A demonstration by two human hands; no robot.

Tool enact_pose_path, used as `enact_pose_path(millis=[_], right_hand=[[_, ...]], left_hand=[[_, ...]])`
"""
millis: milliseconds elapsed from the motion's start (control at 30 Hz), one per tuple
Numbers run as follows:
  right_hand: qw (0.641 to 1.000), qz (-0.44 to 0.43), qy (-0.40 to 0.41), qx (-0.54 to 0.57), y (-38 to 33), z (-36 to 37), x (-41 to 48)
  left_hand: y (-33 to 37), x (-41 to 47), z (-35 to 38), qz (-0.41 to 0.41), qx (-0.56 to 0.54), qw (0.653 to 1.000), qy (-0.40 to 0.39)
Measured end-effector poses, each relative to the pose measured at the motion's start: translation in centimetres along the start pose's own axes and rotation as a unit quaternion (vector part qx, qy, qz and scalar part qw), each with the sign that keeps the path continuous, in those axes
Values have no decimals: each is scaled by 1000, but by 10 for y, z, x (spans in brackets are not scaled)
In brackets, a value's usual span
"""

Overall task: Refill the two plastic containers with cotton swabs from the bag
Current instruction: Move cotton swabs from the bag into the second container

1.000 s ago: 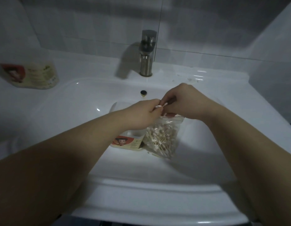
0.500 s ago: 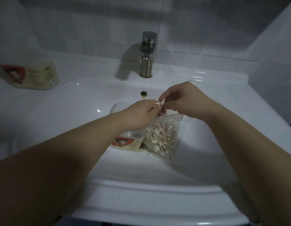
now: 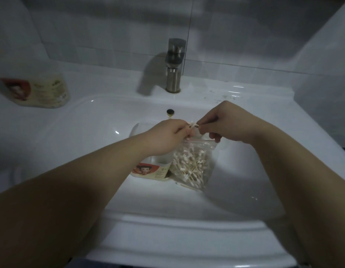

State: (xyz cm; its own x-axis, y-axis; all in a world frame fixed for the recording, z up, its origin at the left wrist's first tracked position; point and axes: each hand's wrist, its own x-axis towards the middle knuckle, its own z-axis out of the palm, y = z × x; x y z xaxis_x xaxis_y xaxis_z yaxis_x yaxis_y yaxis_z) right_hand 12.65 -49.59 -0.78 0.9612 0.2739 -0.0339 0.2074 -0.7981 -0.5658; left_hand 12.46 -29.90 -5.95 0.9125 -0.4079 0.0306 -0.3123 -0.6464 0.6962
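Left hand [image 3: 167,135] and right hand [image 3: 228,122] meet fingertip to fingertip, pinching cotton swabs [image 3: 193,125] above the zip bag [image 3: 193,163].

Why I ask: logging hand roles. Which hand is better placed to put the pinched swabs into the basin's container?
Left, probably: left hand pinches the cotton swabs above the plastic container; right hand is over the bag.

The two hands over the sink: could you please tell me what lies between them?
A few cotton swabs, pinched by the left hand and right hand, as the head view shows.
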Motion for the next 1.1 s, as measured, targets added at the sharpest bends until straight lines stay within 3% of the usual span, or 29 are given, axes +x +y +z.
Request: enact_pose_path(millis=[67,233,400,600,767,833,933,1100], right_hand=[[1000,14,14,15,2,-2,-1],[987,12,70,142,-3,3,0],[982,0,55,178,-9,12,1],[974,-25,93,203,-14,19,1],[976,-41,92,192,-18,21,-1],[982,-28,90,166,-16,21,0],[996,-7,82,36,-10,22,5],[993,13,-6,-118,-13,31,4]], left_hand=[[-1,-1,0,-10,-14,1000,10],[-2,5,2,-28,-174,980,95],[8,10,-4,-82,-332,929,139],[16,3,-5,-5,-197,971,137],[16,5,-1,28,-163,969,181],[15,5,0,17,-177,965,191],[11,8,0,-27,-201,953,224],[12,11,-4,-59,-282,929,231]])
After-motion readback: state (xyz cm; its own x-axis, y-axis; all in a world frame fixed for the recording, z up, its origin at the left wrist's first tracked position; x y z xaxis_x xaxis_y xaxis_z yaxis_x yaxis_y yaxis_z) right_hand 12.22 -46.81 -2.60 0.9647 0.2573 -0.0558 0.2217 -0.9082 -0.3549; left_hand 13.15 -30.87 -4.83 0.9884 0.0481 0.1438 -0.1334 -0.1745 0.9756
